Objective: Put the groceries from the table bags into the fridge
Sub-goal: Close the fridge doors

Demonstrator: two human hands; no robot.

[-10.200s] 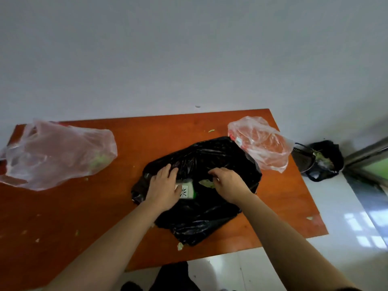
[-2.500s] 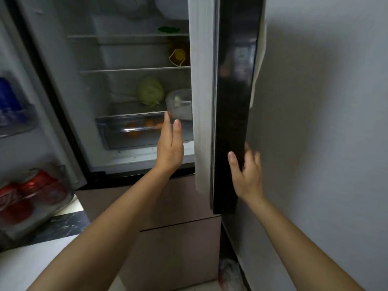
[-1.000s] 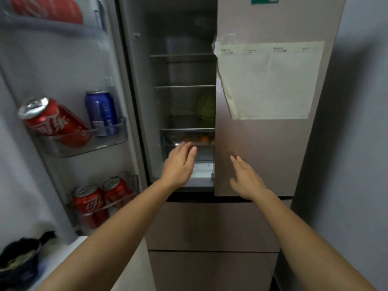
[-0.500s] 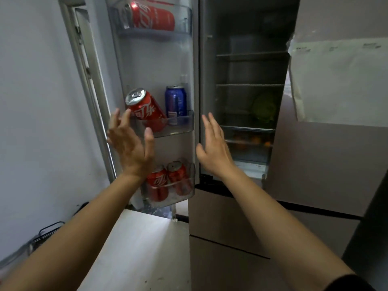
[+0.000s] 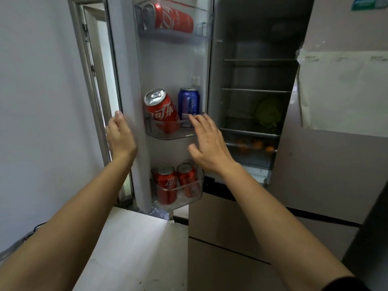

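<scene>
The fridge's left door (image 5: 128,59) stands open, and its right door (image 5: 327,164) is closed. My left hand (image 5: 120,137) rests flat against the outer edge of the open door, fingers pointing up. My right hand (image 5: 210,143) is open and empty, fingers spread in front of the middle door shelf (image 5: 168,135). Inside, a green cabbage (image 5: 267,112) sits on a low shelf. Oranges (image 5: 257,144) lie in the drawer below it. No grocery bag is in view.
The door shelves hold a tilted red can (image 5: 162,111), a blue can (image 5: 189,101), two upright red cans (image 5: 168,183) and one lying on top (image 5: 170,17). A paper sheet (image 5: 344,91) hangs on the right door. A wall (image 5: 42,101) stands close on the left.
The table and bags are out of view; I now face the fridge. The right door has been closed. My left hand has moved onto the left door's edge and my right hand toward its middle shelf.
</scene>
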